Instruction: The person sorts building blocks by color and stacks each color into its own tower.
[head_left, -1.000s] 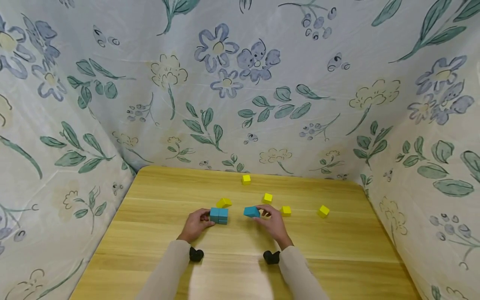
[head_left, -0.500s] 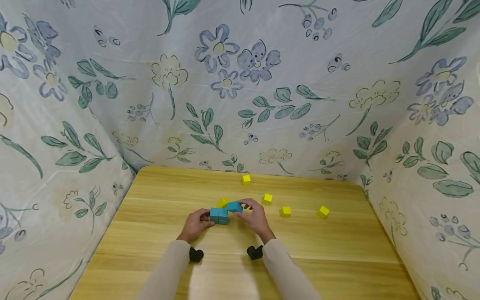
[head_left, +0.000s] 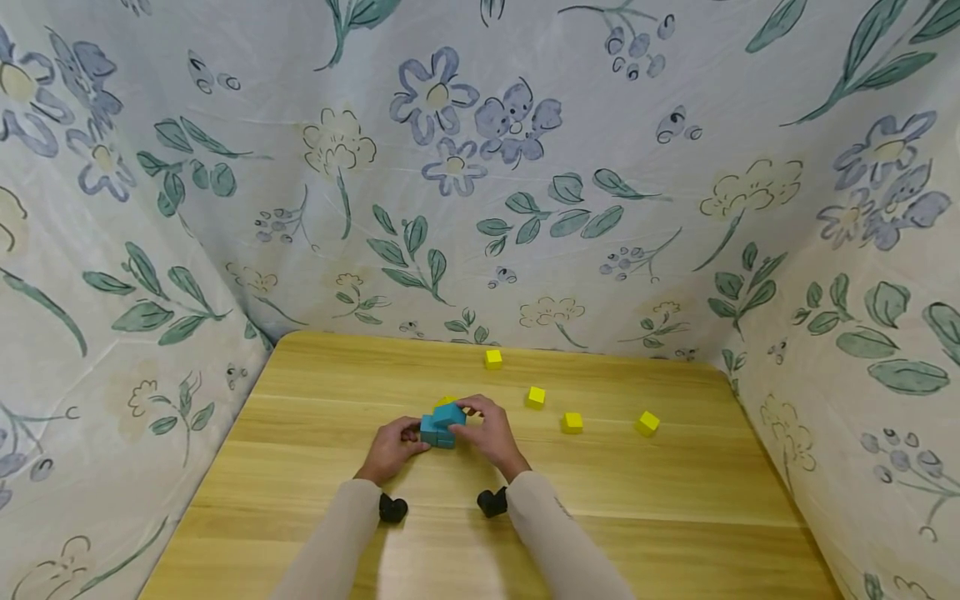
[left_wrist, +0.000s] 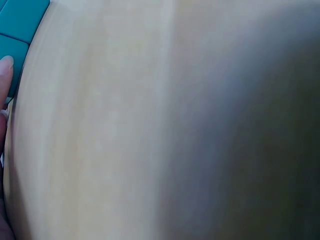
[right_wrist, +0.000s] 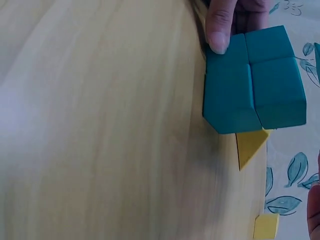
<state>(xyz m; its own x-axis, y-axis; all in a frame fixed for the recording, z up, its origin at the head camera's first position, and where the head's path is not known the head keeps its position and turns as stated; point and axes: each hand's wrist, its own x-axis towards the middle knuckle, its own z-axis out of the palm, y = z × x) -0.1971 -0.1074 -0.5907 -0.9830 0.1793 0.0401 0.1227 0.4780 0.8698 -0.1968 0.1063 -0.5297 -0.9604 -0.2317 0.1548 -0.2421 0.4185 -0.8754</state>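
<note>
On the wooden table, my left hand (head_left: 390, 450) holds a small stack of blue blocks (head_left: 433, 435) from its left side. The left thumb presses a front face of the stack (right_wrist: 227, 95) in the right wrist view. My right hand (head_left: 489, 431) pinches another blue block (head_left: 449, 413), one with a slanted side, close over the stack's right half. A yellow triangular block (right_wrist: 250, 146) lies behind the stack, mostly hidden in the head view. At the left wrist view's upper left corner, only part of the stack (left_wrist: 22, 17) and a fingertip show.
Several yellow blocks lie loose on the table (head_left: 675, 492): one at the back (head_left: 492, 360), others right of my right hand, such as the near cube (head_left: 572, 423) and the far-right one (head_left: 648, 423). Flowered cloth (head_left: 517, 233) walls the table at the back and sides.
My right hand has carried its blue block leftward, from beside the stack to over it. My left hand has stayed in place on the stack.
</note>
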